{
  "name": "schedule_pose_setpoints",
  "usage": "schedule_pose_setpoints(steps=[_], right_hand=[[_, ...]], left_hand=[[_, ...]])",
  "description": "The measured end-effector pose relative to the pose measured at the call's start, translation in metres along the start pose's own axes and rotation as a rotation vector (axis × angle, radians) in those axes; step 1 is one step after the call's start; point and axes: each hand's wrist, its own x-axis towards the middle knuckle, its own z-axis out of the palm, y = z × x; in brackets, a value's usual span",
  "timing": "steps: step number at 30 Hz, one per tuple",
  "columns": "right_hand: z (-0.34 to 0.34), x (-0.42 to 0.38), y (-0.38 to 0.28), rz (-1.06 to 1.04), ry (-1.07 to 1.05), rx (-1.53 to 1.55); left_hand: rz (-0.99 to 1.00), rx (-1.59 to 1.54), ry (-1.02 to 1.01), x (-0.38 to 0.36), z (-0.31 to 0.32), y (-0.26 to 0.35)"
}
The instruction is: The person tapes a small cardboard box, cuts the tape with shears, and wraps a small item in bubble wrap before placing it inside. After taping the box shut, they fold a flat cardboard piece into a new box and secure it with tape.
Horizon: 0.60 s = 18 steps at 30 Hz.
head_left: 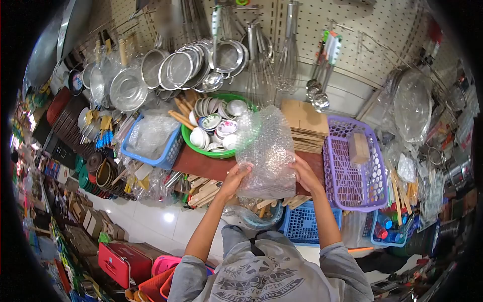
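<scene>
Two hands hold one bundle of bubble wrap [265, 151] above the brown bench [201, 165]. The left hand [235, 177] has its grip closed on the bundle's side at 9 o'clock, and the right hand [304, 173] has its grip closed at 3 o'clock. I think soft, even squeezing keeps the wrap from slipping or popping. Farther off, at 11 o'clock, sits a green bowl [193, 143] of small dishes.

— What's up at eleven o'clock?
— Steel strainers [178, 68] on the pegboard [352, 35], a green basin [193, 143] of small bowls [221, 127] beneath.
— And at three?
— A purple basket [352, 191], cardboard stack [304, 126] beside it.
</scene>
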Motion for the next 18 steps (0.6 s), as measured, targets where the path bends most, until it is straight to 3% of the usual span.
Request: schedule_pose_setpoints(steps=[1, 4, 9, 11, 13, 15, 18], right_hand=[[-0.003, -0.004, -0.003, 0.041, 0.029, 0.138], [-0.033, 0.004, 0.014, 0.023, 0.052, 0.112], [-0.072, 0.042, 0.088, -0.164, 0.423, -0.393], [-0.081, 0.05, 0.109, -0.228, 0.494, -0.744], [-0.073, 0.051, 0.109, -0.143, 0.536, -0.803], [-0.071, 0.056, 0.114, -0.111, 0.548, -0.861], [-0.073, 0.063, 0.117, -0.001, 0.51, -0.764]], left_hand=[[0.022, 0.013, 0.007, 0.004, 0.004, -0.002], [0.07, 0.041, 0.035, 0.013, 0.014, -0.004], [0.11, 0.12, 0.069, 0.035, 0.015, -0.024], [-0.03, 0.18, 0.087, 0.034, 0.02, -0.015], [-0.001, 0.25, 0.088, 0.043, 0.019, -0.023], [0.199, 0.329, 0.077, 0.068, 0.005, -0.056], [0.265, 0.496, 0.119, 0.082, 0.001, -0.073]])
